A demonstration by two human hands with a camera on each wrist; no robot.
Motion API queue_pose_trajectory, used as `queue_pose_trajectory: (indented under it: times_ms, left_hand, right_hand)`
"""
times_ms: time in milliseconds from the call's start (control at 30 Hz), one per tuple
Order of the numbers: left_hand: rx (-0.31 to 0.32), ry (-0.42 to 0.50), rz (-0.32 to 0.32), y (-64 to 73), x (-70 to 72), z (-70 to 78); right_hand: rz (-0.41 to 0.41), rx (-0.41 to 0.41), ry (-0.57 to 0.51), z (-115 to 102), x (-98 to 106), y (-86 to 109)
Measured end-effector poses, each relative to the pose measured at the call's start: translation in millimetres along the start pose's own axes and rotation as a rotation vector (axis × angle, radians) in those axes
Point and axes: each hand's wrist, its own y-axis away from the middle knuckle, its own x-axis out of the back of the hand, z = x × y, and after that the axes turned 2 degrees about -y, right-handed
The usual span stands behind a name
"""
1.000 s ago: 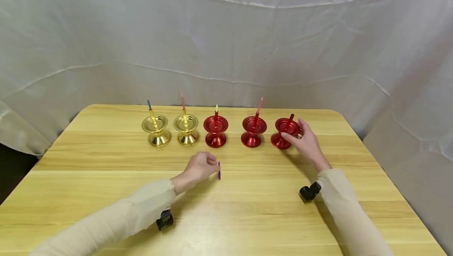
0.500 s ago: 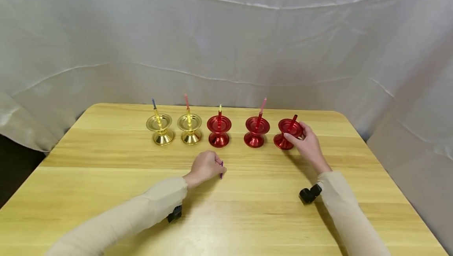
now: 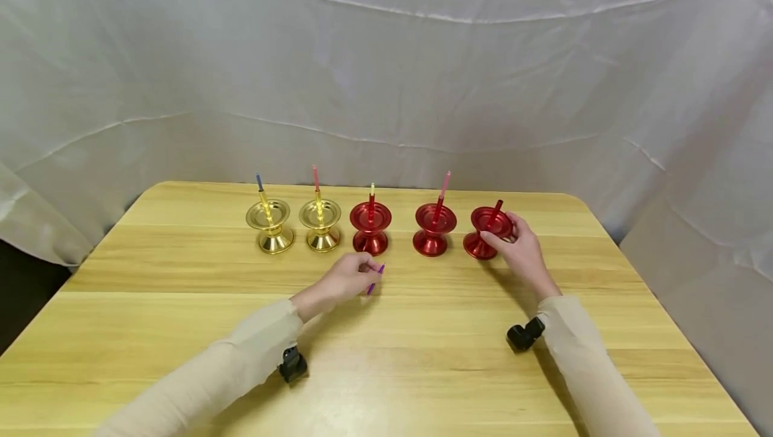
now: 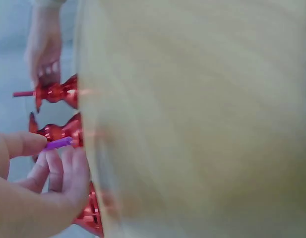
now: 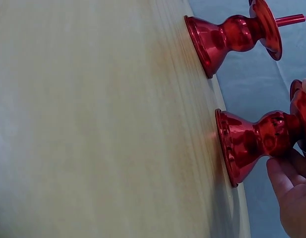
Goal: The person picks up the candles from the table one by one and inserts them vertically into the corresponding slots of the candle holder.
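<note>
Thumb and fingers of my left hand (image 3: 344,280) pinch a thin purple candle (image 4: 58,143), which tilts above the table in front of the middle holder. My right hand (image 3: 525,252) grips the rightmost red candle holder (image 3: 480,247) by its dish; that holder stands upright on the table with a bare red tube. In the right wrist view my fingers lie under the dish of this holder (image 5: 242,141). To its left stands a red holder (image 3: 431,244) with a pink candle (image 3: 445,184). The middle red holder (image 3: 370,242) bears a short pale yellow candle (image 3: 372,189).
Left of the red holders stand two gold candle holders (image 3: 323,239), one with a coral candle (image 3: 317,178), the other with a blue candle (image 3: 260,182). All the holders form a row near the back edge of the wooden table (image 3: 423,363). A pale curtain (image 3: 386,74) hangs behind.
The purple candle lay on the table beside my left hand; now that hand pinches it, raised and tilted. My right hand keeps its grip on the rightmost holder.
</note>
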Motion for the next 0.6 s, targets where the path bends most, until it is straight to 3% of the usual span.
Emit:
queue_pose_trajectory:
  times_ms: [233, 600]
  left_hand:
    - [-0.157, 0.047, -0.032, -6.8, -0.6, 14.0]
    - [-0.3, 0.139, 0.098, -24.6, -24.6, 40.6]
  right_hand:
    - [0.005, -0.005, -0.064, 3.6, -1.6, -0.1]
    - [-0.009, 0.007, -0.057, 5.8, -2.1, -0.7]
